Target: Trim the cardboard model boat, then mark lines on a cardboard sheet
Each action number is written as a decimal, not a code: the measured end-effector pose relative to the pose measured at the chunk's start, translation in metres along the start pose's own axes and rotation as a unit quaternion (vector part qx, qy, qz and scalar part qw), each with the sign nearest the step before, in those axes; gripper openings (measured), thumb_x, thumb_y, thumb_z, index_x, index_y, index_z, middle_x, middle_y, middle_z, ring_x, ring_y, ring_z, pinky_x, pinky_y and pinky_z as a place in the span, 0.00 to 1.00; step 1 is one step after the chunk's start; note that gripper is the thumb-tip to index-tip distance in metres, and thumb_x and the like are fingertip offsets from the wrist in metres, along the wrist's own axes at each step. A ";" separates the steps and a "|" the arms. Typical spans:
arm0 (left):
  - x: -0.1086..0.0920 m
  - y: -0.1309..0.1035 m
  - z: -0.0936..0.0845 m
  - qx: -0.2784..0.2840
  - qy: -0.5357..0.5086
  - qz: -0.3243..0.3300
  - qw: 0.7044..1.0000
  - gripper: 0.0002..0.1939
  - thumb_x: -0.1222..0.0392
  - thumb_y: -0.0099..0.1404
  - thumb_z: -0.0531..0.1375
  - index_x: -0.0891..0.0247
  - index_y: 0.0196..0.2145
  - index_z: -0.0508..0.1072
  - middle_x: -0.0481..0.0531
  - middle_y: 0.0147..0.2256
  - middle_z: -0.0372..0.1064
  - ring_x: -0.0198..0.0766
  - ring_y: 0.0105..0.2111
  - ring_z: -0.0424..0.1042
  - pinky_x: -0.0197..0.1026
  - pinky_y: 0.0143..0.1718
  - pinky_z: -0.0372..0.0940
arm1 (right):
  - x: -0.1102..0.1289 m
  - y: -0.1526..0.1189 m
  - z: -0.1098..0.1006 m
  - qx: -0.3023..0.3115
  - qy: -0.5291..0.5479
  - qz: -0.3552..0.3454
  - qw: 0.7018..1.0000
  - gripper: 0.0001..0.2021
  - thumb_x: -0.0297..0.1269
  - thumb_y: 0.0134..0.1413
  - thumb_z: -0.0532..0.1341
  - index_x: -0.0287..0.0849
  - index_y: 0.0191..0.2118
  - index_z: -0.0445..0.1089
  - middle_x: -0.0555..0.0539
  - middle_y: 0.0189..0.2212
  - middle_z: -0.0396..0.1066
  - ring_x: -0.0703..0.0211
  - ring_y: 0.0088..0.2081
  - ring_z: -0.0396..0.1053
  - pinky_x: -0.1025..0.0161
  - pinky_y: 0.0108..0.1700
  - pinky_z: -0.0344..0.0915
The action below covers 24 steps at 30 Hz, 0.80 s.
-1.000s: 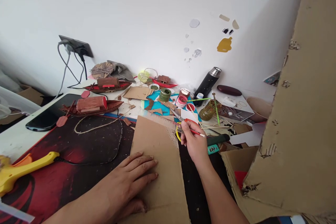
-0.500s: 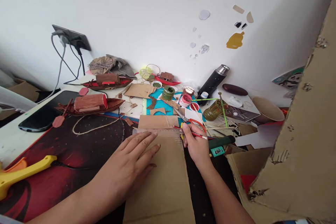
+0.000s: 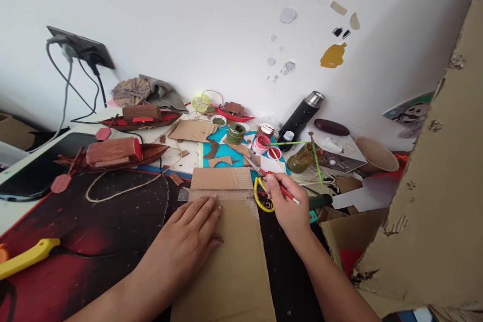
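My left hand (image 3: 192, 236) lies flat, fingers stretched out, on a clear ruler (image 3: 224, 194) and the brown cardboard sheet (image 3: 232, 256) under it. The ruler lies across the far part of the sheet. Beyond it, a strip of exposed corrugation (image 3: 243, 179) shows at the sheet's right. My right hand (image 3: 289, 204) is closed around a red pencil (image 3: 290, 194), its pale end towards my wrist. Scissors (image 3: 254, 164) with a yellow handle loop (image 3: 257, 200) lie at my right fingertips; whether my fingers grip them too is hidden.
Painted model boats (image 3: 113, 153) stand at the left and back. Paint jars (image 3: 236, 133), a murky water jar (image 3: 300, 158) and a black flask (image 3: 304, 113) stand behind. A yellow-handled tool (image 3: 30, 256) lies front left; a large cardboard panel (image 3: 433, 186) rises at right.
My right hand has moved slightly right and away from the ruler with the pencil, uncovering the yellow scissor loop. My left hand stays flat on the ruler. The whole view has shifted slightly.
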State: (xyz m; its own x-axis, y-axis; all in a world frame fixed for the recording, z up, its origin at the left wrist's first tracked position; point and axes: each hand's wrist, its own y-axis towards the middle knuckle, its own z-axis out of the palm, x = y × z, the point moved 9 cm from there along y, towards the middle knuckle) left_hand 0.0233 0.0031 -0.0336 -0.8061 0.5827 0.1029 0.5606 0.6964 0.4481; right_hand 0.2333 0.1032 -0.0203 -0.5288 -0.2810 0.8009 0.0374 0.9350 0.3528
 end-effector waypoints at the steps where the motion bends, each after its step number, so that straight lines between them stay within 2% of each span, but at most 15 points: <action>1: 0.000 0.000 0.001 0.001 0.000 -0.001 1.000 0.25 0.51 0.81 0.47 0.68 0.59 0.77 0.64 0.61 0.77 0.51 0.58 0.77 0.53 0.58 0.66 | 0.001 0.001 -0.003 -0.011 -0.004 -0.003 1.000 0.18 0.52 0.73 0.62 0.44 0.37 0.78 0.49 0.26 0.75 0.57 0.27 0.72 0.62 0.32 0.68; 4: 0.000 0.001 0.004 0.005 0.002 -0.004 1.000 0.26 0.51 0.81 0.48 0.70 0.60 0.77 0.65 0.62 0.76 0.52 0.59 0.77 0.53 0.58 0.66 | 0.009 0.003 0.002 0.010 -0.015 -0.028 0.999 0.15 0.48 0.74 0.61 0.45 0.40 0.78 0.48 0.29 0.79 0.55 0.31 0.76 0.61 0.36 0.71; 9: 0.008 0.009 0.001 0.023 0.000 -0.017 1.000 0.25 0.52 0.80 0.49 0.69 0.61 0.76 0.62 0.62 0.76 0.52 0.58 0.77 0.52 0.55 0.69 | 0.033 0.002 0.033 0.079 -0.047 -0.110 0.990 0.09 0.40 0.74 0.61 0.46 0.45 0.79 0.45 0.41 0.84 0.50 0.43 0.82 0.57 0.47 0.75; 12: 0.012 0.014 0.000 0.028 0.013 -0.034 0.999 0.23 0.53 0.80 0.51 0.69 0.60 0.76 0.63 0.60 0.78 0.54 0.58 0.77 0.55 0.55 0.70 | 0.036 0.001 0.049 0.098 -0.046 -0.132 0.985 0.09 0.39 0.74 0.61 0.45 0.48 0.79 0.43 0.45 0.85 0.49 0.47 0.83 0.56 0.49 0.76; 15: 0.010 0.016 0.003 0.027 0.031 -0.040 0.998 0.25 0.53 0.81 0.48 0.69 0.57 0.78 0.63 0.57 0.80 0.54 0.55 0.79 0.54 0.52 0.72 | 0.035 -0.003 0.060 0.118 -0.052 -0.159 0.979 0.09 0.38 0.75 0.61 0.45 0.50 0.78 0.42 0.47 0.85 0.48 0.49 0.83 0.54 0.51 0.77; 18: 0.007 0.014 0.008 0.023 0.039 -0.042 0.998 0.26 0.52 0.81 0.46 0.69 0.57 0.78 0.62 0.56 0.80 0.54 0.54 0.79 0.54 0.51 0.71 | 0.031 -0.006 0.061 0.121 -0.045 -0.167 0.977 0.09 0.37 0.75 0.61 0.44 0.51 0.78 0.42 0.48 0.84 0.48 0.49 0.83 0.54 0.51 0.77; 24: 0.006 0.010 0.012 0.010 0.024 -0.054 0.998 0.25 0.53 0.81 0.49 0.72 0.59 0.76 0.64 0.59 0.78 0.56 0.57 0.75 0.56 0.56 0.65 | 0.031 -0.011 0.057 0.120 -0.051 -0.179 0.975 0.09 0.35 0.74 0.62 0.44 0.53 0.77 0.41 0.47 0.84 0.48 0.49 0.83 0.53 0.52 0.78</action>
State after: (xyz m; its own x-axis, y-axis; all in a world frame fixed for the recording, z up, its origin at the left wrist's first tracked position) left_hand 0.0263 0.0189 -0.0386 -0.8705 0.4824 0.0979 0.4725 0.7632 0.4407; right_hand 0.1681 0.0972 -0.0272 -0.5539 -0.5869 0.5905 -0.3587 0.8083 0.4669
